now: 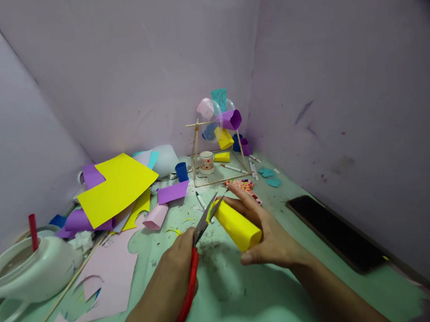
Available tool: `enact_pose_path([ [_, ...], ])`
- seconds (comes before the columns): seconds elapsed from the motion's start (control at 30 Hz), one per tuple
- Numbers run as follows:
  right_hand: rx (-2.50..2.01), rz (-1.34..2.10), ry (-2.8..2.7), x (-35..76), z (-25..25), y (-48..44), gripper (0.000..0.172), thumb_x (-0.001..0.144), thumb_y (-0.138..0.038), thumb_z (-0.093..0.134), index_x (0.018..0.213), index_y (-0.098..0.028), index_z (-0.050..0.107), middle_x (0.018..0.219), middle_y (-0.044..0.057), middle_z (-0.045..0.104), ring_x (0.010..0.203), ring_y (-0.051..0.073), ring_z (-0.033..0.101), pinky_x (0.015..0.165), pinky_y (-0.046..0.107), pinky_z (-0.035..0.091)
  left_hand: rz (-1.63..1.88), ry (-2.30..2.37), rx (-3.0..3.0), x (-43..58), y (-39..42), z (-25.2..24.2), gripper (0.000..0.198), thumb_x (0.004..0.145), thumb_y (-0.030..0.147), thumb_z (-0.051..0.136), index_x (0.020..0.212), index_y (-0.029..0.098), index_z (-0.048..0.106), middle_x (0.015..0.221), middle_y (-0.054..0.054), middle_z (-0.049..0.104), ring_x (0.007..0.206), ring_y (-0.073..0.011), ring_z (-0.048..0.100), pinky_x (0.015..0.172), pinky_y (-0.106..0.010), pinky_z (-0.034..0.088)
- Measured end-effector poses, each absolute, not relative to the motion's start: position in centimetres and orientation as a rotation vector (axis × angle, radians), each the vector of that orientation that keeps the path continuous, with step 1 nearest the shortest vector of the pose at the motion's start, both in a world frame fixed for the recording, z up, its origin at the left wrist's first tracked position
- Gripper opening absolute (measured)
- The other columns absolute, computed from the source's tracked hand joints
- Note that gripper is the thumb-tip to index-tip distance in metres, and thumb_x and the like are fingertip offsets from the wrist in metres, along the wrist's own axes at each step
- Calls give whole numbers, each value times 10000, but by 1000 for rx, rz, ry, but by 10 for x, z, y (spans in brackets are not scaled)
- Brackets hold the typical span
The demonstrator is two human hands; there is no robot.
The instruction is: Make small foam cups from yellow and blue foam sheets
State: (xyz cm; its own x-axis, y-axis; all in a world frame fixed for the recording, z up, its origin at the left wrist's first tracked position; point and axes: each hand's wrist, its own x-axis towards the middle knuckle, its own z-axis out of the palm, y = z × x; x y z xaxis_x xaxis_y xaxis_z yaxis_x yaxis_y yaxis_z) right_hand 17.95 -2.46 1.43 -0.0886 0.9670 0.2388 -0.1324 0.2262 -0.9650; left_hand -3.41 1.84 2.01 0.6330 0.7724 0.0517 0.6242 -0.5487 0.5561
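My left hand [174, 276] is closed round the red handles of a pair of scissors [204, 220]. The blades point up and to the right and stand slightly apart at the near end of a yellow paper roll [238, 227]. My right hand [271, 238] grips that roll from the right side, thumb below and fingers over the top, a little above the green table [248, 297]. The blade tips touch or almost touch the roll's upper end.
A stick-and-paper wheel model [217, 126] stands in the back corner beside a paper cup [206, 162] and a blue cup [181, 171]. Yellow sheet [118, 188], purple and pink paper scraps lie left. A white bowl [30, 272] sits far left, a dark phone [336, 233] right.
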Motion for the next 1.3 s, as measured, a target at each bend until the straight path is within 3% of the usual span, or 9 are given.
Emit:
enact_pose_path([
  [0.33,-925,1128,-1465,180,10,-28,1174,518,-313,855,1444,-324,134,1462,101,338,1345,304,297,1107,532,152,302,1191,2318,-37,18,28,416,790,116,328,1180,215,433,1047,-85,601,1018,-247,579,884,-417,452],
  [0.57,-891,1095,-1418,177,11,-27,1088,486,-270,872,1392,-315,271,1435,95,365,1353,286,283,1117,488,172,378,1148,2320,-35,16,28,486,809,114,323,1289,171,374,1289,-130,507,1193,-223,482,995,-401,387],
  [0.8,-930,1156,-1401,176,9,-28,1163,479,-273,874,1421,-324,195,1419,105,380,1339,298,309,1117,520,135,389,1190,2304,-35,18,25,436,807,93,307,1209,197,443,1204,-98,568,1107,-209,543,940,-395,430],
  [1.03,-884,1160,-1373,173,9,-28,1149,484,-283,873,1419,-329,206,1407,99,401,1314,302,356,1109,514,179,337,1250,2355,-32,17,24,544,717,35,356,1247,144,413,1247,-135,549,1134,-222,543,944,-366,435],
  [1.2,-885,1163,-1345,171,10,-29,1121,494,-265,870,1408,-342,226,1407,83,408,1327,282,337,1109,488,190,352,1202,2336,-35,17,19,597,666,8,375,1243,159,397,1117,-117,616,939,-230,633,813,-368,499],
  [1.3,-873,1169,-1341,172,9,-27,1110,490,-275,872,1402,-352,244,1416,74,394,1337,284,314,1111,491,172,395,1169,2347,-36,18,16,602,666,13,380,1252,151,388,1122,-122,615,925,-243,636,804,-383,501],
])
